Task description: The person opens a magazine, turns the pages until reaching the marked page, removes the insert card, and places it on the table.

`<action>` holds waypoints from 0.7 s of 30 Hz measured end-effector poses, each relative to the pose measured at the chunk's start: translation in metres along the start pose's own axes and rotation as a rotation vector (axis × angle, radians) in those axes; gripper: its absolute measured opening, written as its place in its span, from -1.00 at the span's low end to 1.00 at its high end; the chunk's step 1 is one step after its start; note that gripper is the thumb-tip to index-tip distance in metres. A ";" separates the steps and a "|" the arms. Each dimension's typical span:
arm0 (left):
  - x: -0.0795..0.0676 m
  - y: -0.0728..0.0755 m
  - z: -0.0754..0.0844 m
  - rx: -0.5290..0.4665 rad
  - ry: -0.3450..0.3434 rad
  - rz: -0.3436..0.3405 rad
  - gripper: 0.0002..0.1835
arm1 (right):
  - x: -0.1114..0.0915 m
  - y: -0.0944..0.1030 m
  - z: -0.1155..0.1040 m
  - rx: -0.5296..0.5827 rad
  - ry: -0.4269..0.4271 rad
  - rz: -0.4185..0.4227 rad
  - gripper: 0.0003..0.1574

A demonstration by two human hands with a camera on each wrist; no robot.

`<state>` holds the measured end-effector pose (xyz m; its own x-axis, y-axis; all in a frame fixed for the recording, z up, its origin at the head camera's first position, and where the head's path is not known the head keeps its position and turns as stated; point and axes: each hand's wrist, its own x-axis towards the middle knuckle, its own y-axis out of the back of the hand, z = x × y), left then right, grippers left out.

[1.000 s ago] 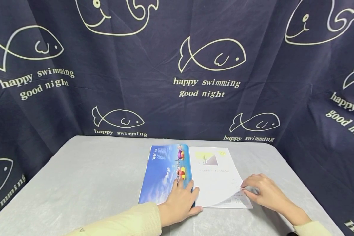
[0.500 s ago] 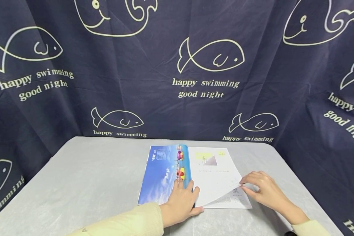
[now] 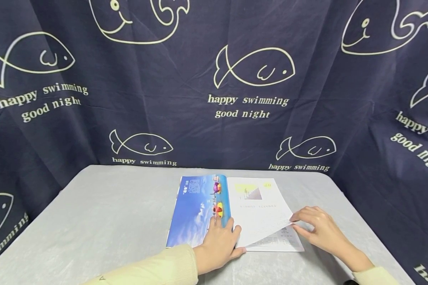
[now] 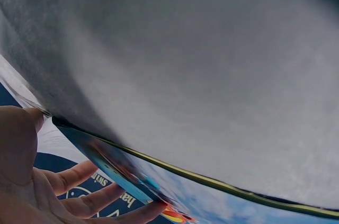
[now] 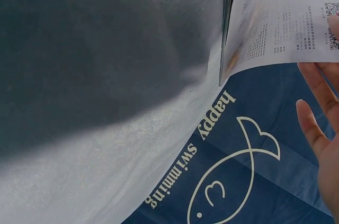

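Mag. [image 3: 190, 213], 1. L. grip [image 3: 217, 246] — spread, mag.'s near end. R. grip [image 3: 319, 226] — pinching page [image 3: 256, 223], mag.'s right edge; lifted higher than 1 s ago, more sheet beneath [image 3: 289, 242] bared; seemingly part-turned.

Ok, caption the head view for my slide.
Left hand rests on an open magazine; right hand pinches a raised page.

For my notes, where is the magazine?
Head view: the magazine lies on the table, mostly right of centre, left hand on it, right hand pinching a page.
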<state>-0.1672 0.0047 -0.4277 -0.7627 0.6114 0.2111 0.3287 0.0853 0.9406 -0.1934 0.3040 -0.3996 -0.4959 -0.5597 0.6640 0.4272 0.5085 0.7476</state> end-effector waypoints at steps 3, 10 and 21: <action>0.000 -0.001 0.000 -0.005 -0.002 0.004 -0.43 | -0.001 0.000 0.000 0.006 -0.008 -0.003 -0.77; 0.001 -0.002 0.000 -0.010 -0.007 0.025 -0.49 | -0.002 0.002 0.000 -0.021 -0.073 0.004 -0.65; 0.000 -0.002 -0.002 -0.057 -0.002 0.014 -0.54 | -0.003 0.004 0.000 -0.070 -0.154 -0.032 -0.35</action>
<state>-0.1687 0.0034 -0.4290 -0.7571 0.6137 0.2240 0.3070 0.0315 0.9512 -0.1902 0.3079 -0.3991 -0.6175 -0.4653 0.6341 0.4581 0.4426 0.7709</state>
